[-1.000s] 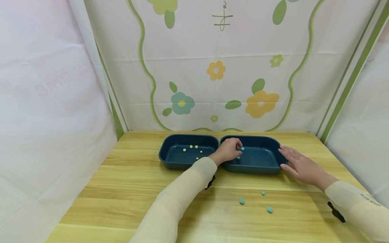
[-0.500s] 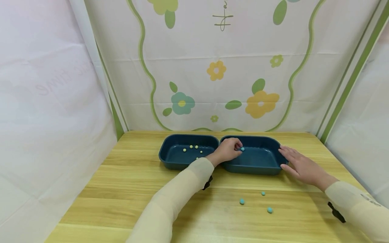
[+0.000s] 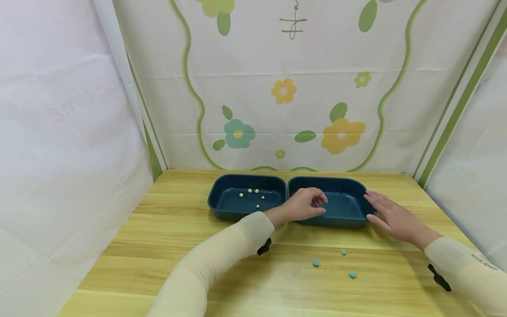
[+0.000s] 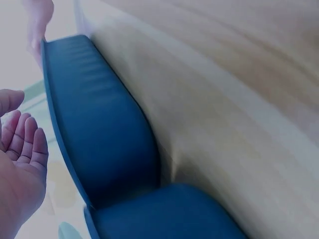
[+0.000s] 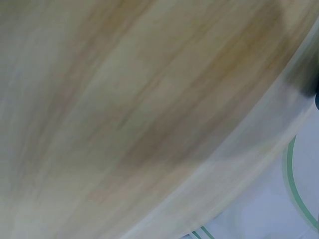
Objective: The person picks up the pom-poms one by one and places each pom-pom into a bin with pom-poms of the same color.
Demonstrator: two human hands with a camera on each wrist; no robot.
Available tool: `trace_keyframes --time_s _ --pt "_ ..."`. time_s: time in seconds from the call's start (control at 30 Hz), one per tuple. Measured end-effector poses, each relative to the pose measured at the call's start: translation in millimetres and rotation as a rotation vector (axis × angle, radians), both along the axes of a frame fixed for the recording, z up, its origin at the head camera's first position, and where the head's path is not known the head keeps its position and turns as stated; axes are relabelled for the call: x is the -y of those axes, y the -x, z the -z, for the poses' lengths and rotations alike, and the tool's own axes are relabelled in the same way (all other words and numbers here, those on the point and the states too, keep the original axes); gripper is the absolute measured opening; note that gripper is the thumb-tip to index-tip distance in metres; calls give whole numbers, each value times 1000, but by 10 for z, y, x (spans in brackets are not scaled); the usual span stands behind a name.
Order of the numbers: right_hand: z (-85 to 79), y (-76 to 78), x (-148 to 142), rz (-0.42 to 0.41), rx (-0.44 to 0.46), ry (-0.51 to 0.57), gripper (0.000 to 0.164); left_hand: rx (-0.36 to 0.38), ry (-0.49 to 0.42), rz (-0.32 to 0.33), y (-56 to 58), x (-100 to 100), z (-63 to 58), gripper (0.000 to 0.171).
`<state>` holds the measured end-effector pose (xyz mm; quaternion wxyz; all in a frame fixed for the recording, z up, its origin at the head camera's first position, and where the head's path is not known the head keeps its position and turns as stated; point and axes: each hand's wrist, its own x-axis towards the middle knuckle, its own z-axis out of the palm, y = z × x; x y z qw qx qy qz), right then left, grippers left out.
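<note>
My left hand (image 3: 304, 204) hovers over the near left part of the right dark blue tray (image 3: 348, 222). Its fingers are loosely bent with nothing between them, and the left wrist view shows the bare palm (image 4: 22, 184) beside the tray wall (image 4: 99, 119). At the tray's right end rests my right hand (image 3: 396, 220), fingers straight against the rim. On the table in front lie three small turquoise balls: a left ball (image 3: 316, 263), a far ball (image 3: 343, 252) and a near ball (image 3: 352, 274). The tray's left inside is hidden by my left hand.
A second dark blue tray (image 3: 233, 216) stands end to end with the first, several small pale yellow balls (image 3: 241, 195) inside it. Both stand on a wooden table (image 3: 158, 246). A white flowered cloth (image 3: 253, 97) hangs behind, with white cloth along both sides.
My left hand has drawn back toward the tray's near edge and its fingers have loosened. The turquoise balls seen by its fingertips earlier are now out of sight. My right hand stays put.
</note>
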<state>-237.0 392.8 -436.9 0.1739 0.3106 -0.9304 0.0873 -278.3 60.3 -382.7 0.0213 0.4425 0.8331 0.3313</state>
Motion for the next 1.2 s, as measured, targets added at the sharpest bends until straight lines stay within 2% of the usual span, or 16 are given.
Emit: trace_keyframes --time_s 0.17,0.4,0.7,0.83,1.0,1.2 --pt "3 -12 1 -14 0 2 61 33 -25 46 -126 19 -8 18" --pt "23 2 -10 -4 -7 8 61 34 -15 90 -264 58 19 21" --pt "48 40 -32 -12 -8 -7 61 66 44 127 -415 91 187 21" --pt "28 24 -15 -12 -4 -2 62 72 87 135 -480 111 226 21" --pt "13 10 -4 -1 -1 6 61 102 126 173 -531 131 253 20" --pt "12 11 -11 -7 -5 1 61 133 183 219 -543 156 341 20"
